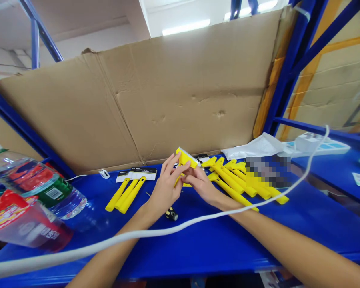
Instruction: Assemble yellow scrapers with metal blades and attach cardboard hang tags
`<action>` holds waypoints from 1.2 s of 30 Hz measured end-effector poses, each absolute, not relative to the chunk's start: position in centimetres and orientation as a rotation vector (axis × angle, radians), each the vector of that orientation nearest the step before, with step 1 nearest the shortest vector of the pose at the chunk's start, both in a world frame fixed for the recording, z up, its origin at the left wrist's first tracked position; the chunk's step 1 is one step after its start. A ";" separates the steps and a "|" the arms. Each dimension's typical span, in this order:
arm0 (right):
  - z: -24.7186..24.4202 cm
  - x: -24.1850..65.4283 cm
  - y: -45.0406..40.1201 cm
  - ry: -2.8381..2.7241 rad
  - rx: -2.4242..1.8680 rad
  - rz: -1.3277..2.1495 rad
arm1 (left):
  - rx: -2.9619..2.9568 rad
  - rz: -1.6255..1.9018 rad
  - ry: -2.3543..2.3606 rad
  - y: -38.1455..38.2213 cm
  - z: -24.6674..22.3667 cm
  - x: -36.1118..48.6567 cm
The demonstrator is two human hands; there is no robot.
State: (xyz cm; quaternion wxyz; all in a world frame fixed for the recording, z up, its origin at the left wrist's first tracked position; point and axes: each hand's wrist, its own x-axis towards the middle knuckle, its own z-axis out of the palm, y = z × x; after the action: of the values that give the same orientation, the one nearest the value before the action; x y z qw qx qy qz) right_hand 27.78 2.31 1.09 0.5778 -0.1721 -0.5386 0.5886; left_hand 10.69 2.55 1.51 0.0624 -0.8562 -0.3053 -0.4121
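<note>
Both hands meet over the middle of the blue table, holding a yellow scraper [186, 158] with a pale strip along its upper edge. My left hand [167, 180] is closed on it from the left, fingers bent around the head. From the right, my right hand [202, 183] grips its lower side; the fingers partly hide the scraper's handle. Below the hands lies a screwdriver [171, 214] with a black and yellow handle. Several yellow scraper handles [232, 182] are heaped to the right. On the left, yellow scrapers [131, 196] lie with black and white cards over their heads.
A white cable [180, 228] crosses low in front of my forearms. On the left are a large water bottle [54, 188] and a red-topped plastic container [27, 228]. A power strip [316, 148] and plastic bag [255, 147] lie back right. A cardboard sheet [180, 100] stands behind.
</note>
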 end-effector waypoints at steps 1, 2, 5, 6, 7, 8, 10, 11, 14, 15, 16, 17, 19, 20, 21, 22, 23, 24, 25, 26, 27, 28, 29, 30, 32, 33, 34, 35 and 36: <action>1.0 27.8 2.3 -1.285 -0.398 1.357 | -2.583 -1.257 -0.918 2.6 1.3 10.6; 0.9 27.8 2.4 -1.310 -0.403 1.337 | -2.582 -1.265 -0.904 2.6 1.2 10.5; 0.2 28.1 2.8 -1.410 -0.471 1.276 | -2.607 -1.277 -0.837 2.7 1.0 10.3; -0.1 28.3 2.9 -1.453 -0.506 1.233 | -2.624 -1.279 -0.819 2.7 1.0 10.1; -0.3 28.4 3.1 -1.502 -0.539 1.165 | -2.648 -1.282 -0.807 2.7 1.2 10.0; -0.5 28.6 3.2 -1.563 -0.570 1.076 | -2.677 -1.294 -0.808 2.8 1.4 9.8; -0.7 28.9 3.2 -1.705 -0.633 0.855 | -2.752 -1.380 -0.873 2.9 2.1 9.1; -0.7 29.0 3.0 -1.777 -0.667 0.753 | -2.795 -1.476 -0.953 3.0 2.6 8.7; -0.4 29.0 1.9 -2.013 -0.712 0.576 | -2.920 -1.996 -1.309 3.1 4.2 7.1; -0.3 28.9 1.3 -2.100 -0.688 0.548 | -2.947 -2.194 -1.399 3.1 4.7 6.5; -0.2 28.8 0.7 -2.186 -0.642 0.513 | -2.952 -2.371 -1.462 3.1 5.1 5.8; -0.1 28.7 0.2 -2.244 -0.605 0.480 | -2.926 -2.522 -1.513 3.0 5.5 5.1; -0.1 28.5 -0.5 -2.298 -0.595 0.474 | -2.817 -2.749 -1.632 3.0 5.8 3.7; -0.2 28.5 -0.6 -2.306 -0.609 0.483 | -2.739 -2.842 -1.704 3.0 5.7 3.1; -0.4 28.5 -0.5 -2.309 -0.629 0.488 | -2.664 -2.927 -1.776 3.0 5.6 2.5; -0.7 28.5 -0.2 -2.309 -0.650 0.479 | -2.597 -3.008 -1.838 3.0 5.4 2.0; -1.0 28.6 0.3 -2.309 -0.665 0.453 | -2.545 -3.083 -1.885 3.1 5.2 1.6; -1.3 28.7 0.8 -2.307 -0.678 0.411 | -2.514 -3.148 -1.917 3.1 4.9 1.3; -1.6 28.9 1.5 -2.308 -0.685 0.358 | -2.504 -3.200 -1.936 3.0 4.7 1.1; -1.9 29.1 2.1 -2.311 -0.685 0.300 | -2.510 -3.238 -1.946 2.9 4.5 1.0; -2.2 29.2 2.7 -2.320 -0.693 0.250 | -2.525 -3.266 -1.948 2.8 4.4 1.0; -2.5 29.4 3.2 -2.330 -0.710 0.214 | -2.544 -3.288 -1.949 2.6 4.3 1.1; -2.7 29.6 3.7 -2.333 -0.731 0.192 | -2.566 -3.306 -1.948 2.4 4.3 1.2; -2.8 29.7 4.0 -2.335 -0.750 0.184 | -2.597 -3.315 -1.945 2.1 4.2 1.3; -3.0 30.0 4.5 -2.337 -0.775 0.191 | -2.709 -3.281 -1.934 1.7 4.2 1.6; -3.0 30.1 4.6 -2.336 -0.782 0.201 | -2.788 -3.234 -1.928 1.5 4.1 1.8; -3.1 30.1 4.6 -2.332 -0.788 0.212 | -2.870 -3.174 -1.923 1.3 4.1 1.9; -3.1 30.2 4.6 -2.324 -0.792 0.227 | -2.941 -3.120 -1.914 1.2 4.1 2.1; -3.1 30.2 4.6 -2.315 -0.796 0.245 | -2.985 -3.089 -1.904 1.1 4.0 2.2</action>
State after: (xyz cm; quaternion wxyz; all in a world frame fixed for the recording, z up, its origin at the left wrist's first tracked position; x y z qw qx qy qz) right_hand 30.22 4.60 -3.05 0.3341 -0.3050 -0.8869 0.0937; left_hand 2.19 1.13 4.03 -0.7022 -0.4523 -0.2885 -0.4682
